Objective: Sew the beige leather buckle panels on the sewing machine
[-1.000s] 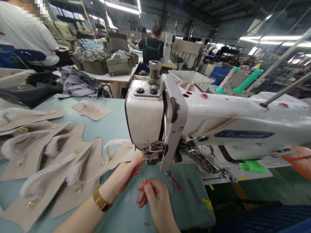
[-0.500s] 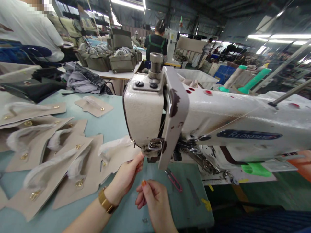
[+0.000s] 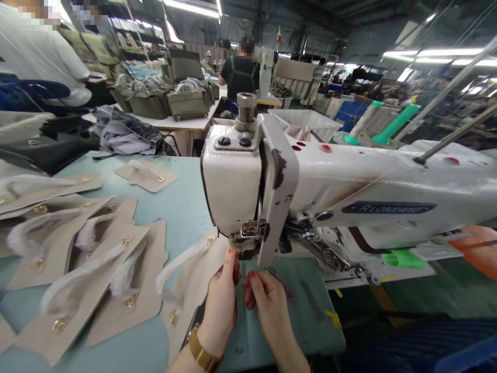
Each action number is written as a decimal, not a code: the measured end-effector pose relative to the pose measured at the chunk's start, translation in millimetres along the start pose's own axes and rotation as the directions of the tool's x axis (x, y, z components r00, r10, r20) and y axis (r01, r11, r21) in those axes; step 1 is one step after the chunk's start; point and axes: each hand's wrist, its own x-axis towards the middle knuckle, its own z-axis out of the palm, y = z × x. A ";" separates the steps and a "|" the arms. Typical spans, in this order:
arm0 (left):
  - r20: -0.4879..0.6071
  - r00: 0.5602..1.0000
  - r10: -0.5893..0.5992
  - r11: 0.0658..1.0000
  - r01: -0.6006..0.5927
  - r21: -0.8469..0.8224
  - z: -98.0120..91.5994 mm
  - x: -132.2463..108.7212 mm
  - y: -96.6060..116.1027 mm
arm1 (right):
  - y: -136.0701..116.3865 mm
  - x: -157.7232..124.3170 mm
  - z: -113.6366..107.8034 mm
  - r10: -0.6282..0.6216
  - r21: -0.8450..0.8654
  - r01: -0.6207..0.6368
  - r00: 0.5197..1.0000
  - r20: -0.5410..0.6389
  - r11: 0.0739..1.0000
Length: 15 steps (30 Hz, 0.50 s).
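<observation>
My left hand [image 3: 222, 298], with a gold band on its wrist, grips the right edge of a beige bag panel [image 3: 194, 290]. Its thumb reaches up close under the needle area of the white sewing machine [image 3: 233, 181]. A handle wrapped in white film and gold-coloured fittings show on that panel. Just right of it, my right hand [image 3: 267, 298] is closed, thumb against curled fingers; whatever lies in the pinch is hidden or too small to make out. Behind its knuckles are pink-handled thread snips [image 3: 289, 293], partly covered.
Several beige panels [image 3: 104, 290] with wrapped handles overlap on the green tabletop [image 3: 155, 207] at left. Another panel [image 3: 146, 175] lies farther back. Thread cones [image 3: 399, 123] stand behind the machine arm. A person [image 3: 239, 72] works in the background.
The held panel has turned and been drawn nearer me, baring its upper gold fitting. My left hand has shifted right with it. My right hand has moved up and right, over the snips.
</observation>
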 end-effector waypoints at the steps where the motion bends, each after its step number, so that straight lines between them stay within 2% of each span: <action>1: 0.043 0.999 0.019 1.000 -0.019 0.010 -5.1 -9.2 0.2 | 0.0 1.3 -0.2 -0.014 -0.020 0.013 1.000 -0.018 1.000; 3: 0.185 0.983 0.006 0.996 -0.023 0.086 -21.1 -30.0 5.2 | -0.2 3.5 1.3 -0.032 -0.036 0.030 0.998 -0.047 0.999; 5: 0.330 0.943 -0.050 0.976 -0.025 0.218 -40.9 -42.8 22.4 | -1.0 5.8 6.5 -0.025 -0.012 0.024 0.999 -0.045 1.000; 6: 0.376 0.926 -0.040 0.955 -0.075 0.286 -50.0 -42.0 36.5 | -1.6 7.1 10.6 -0.016 0.007 0.016 0.999 -0.028 1.000; 7: 0.415 0.909 0.021 0.918 -0.182 0.351 -57.0 -35.2 53.6 | -2.4 8.6 15.8 -0.005 0.028 0.005 1.000 -0.001 1.000; 8: 0.470 0.877 0.097 0.852 -0.318 0.417 -61.2 -22.6 72.3 | -3.2 10.3 22.0 0.002 0.050 -0.004 0.999 0.032 0.999; 9: 0.477 0.857 0.198 0.764 -0.440 0.473 -62.1 -5.2 91.1 | -3.9 12.2 28.7 0.008 0.074 -0.012 0.998 0.062 0.997; 11: 0.572 0.771 0.280 0.596 -0.607 0.526 -53.9 35.6 123.2 | -4.9 16.8 42.4 0.010 0.121 -0.022 0.995 0.097 0.992; 12: 0.646 0.719 0.256 0.533 -0.663 0.526 -45.9 54.6 134.7 | -5.1 19.1 48.6 0.015 0.138 -0.028 0.995 0.094 0.990; 13: 0.714 0.670 0.206 0.522 -0.692 0.499 -36.6 70.3 142.8 | -5.2 21.5 53.9 0.024 0.148 -0.036 0.996 0.081 0.988; 15: 0.778 0.619 0.107 0.570 -0.679 0.462 -17.5 88.9 150.9 | -5.6 25.2 61.2 0.051 0.178 -0.062 0.997 0.062 0.982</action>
